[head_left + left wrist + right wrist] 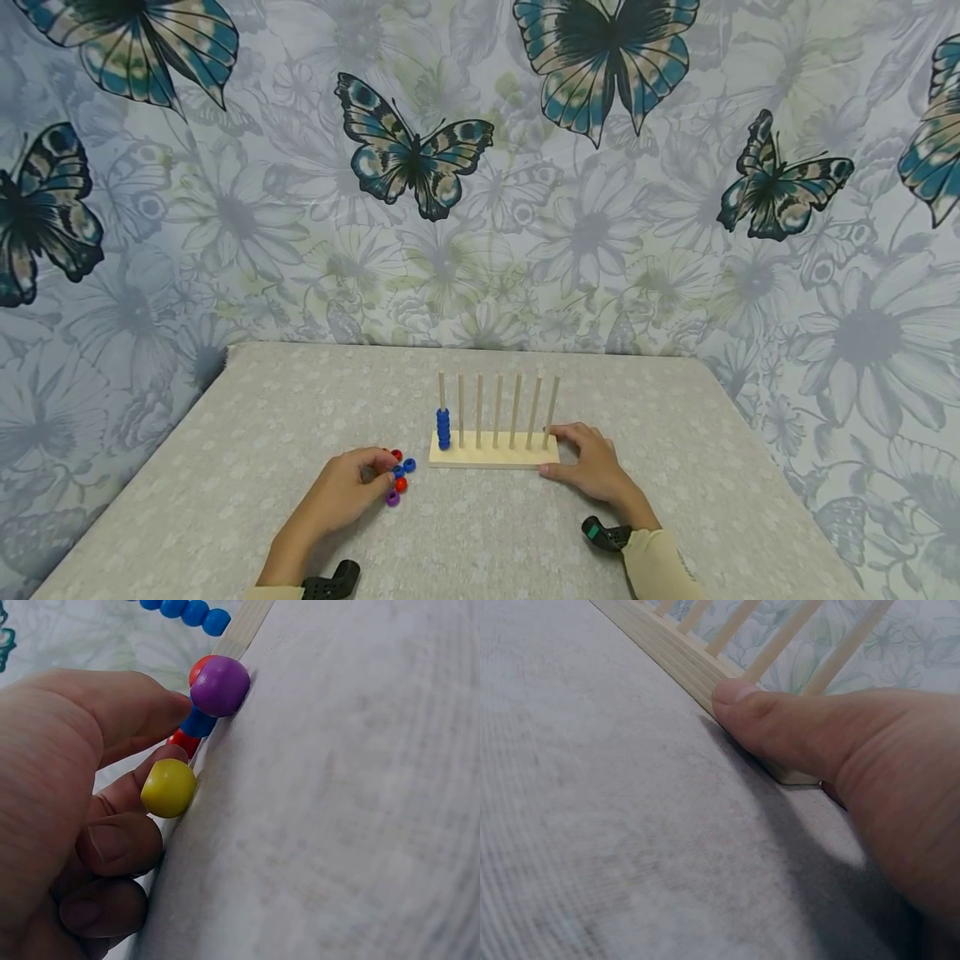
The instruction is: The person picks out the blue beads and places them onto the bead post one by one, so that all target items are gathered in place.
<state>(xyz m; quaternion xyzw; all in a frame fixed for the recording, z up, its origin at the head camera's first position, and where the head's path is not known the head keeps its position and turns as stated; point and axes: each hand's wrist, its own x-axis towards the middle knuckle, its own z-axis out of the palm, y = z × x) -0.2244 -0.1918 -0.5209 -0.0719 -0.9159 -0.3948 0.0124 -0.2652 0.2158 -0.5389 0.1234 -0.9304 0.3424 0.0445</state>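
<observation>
I see the left hand on the worktop, fingers curled, pinching a yellow bead beside loose red, blue and purple beads. The right hand grips the end of the wooden peg board, thumb against its base. Blue beads stack on the leftmost peg.

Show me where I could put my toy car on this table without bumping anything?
The grey speckled tablecloth is bare behind the wooden peg rack, along the far left edge, and right of the right hand. It is crowded between the left hand and the rack, where the small loose round beads lie.
</observation>
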